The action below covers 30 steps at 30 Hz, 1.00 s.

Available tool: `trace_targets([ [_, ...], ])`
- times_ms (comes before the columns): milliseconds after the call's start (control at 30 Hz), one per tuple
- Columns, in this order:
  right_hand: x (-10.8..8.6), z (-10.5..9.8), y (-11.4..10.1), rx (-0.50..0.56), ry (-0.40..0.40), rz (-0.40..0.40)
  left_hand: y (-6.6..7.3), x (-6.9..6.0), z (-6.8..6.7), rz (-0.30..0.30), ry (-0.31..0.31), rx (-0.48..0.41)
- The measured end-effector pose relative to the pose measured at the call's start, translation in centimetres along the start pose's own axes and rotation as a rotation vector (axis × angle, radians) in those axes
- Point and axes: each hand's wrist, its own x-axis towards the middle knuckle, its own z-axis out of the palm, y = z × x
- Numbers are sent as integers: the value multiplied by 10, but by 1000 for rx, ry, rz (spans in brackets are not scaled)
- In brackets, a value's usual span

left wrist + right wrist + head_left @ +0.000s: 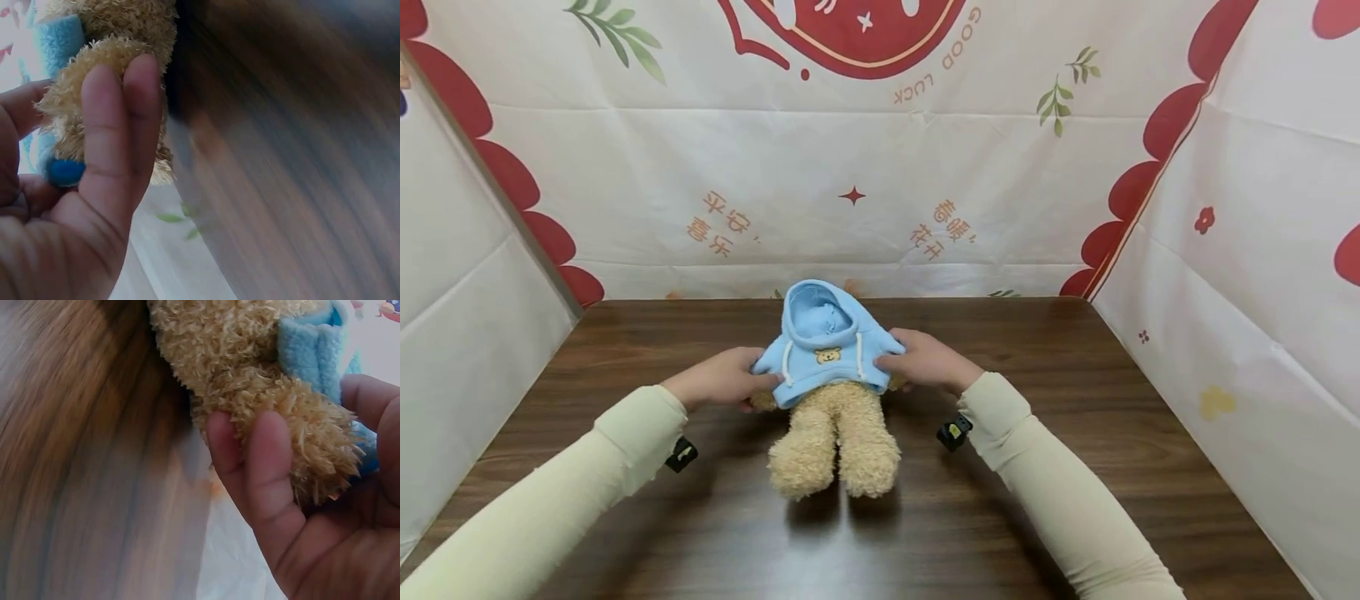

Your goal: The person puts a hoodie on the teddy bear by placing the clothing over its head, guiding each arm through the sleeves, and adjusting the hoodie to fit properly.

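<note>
A tan plush bear [868,454] wears a light blue hoodie [816,367] with white cords and a small bear face on the front. The hood's opening faces up, and no bear head shows in it. At the bear's left-side arm in the head view, the left hand [722,379] grips the sleeve and paw; its wrist view shows fingers around the furry paw [69,119]. On the other side the right hand [928,360] pinches the sleeve, with its fingers against the other paw [319,444] in the right wrist view.
The bear's legs point toward the near side of a dark wooden table [1037,350]. A white patterned cloth [850,150] hangs behind the table and along both sides. Black devices [953,433] are worn at both wrists.
</note>
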Motion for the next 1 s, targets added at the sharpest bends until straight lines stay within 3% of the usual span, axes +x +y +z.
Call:
trace_targets([
  [200,-35,-17,16,-78,44,-2,16,1,33,56,29,-32],
  [367,-66,-16,24,-121,55,-49,22,-12,58,71,38,-78],
  [467,-80,-13,27,-120,39,-72,26,-21,66,90,27,-83],
  [667,-87,-8,30,-151,38,-109,31,-30,66,118,32,-73],
  [1000,-72,-10,23,-189,72,-149,26,-23,54,105,103,-54],
])
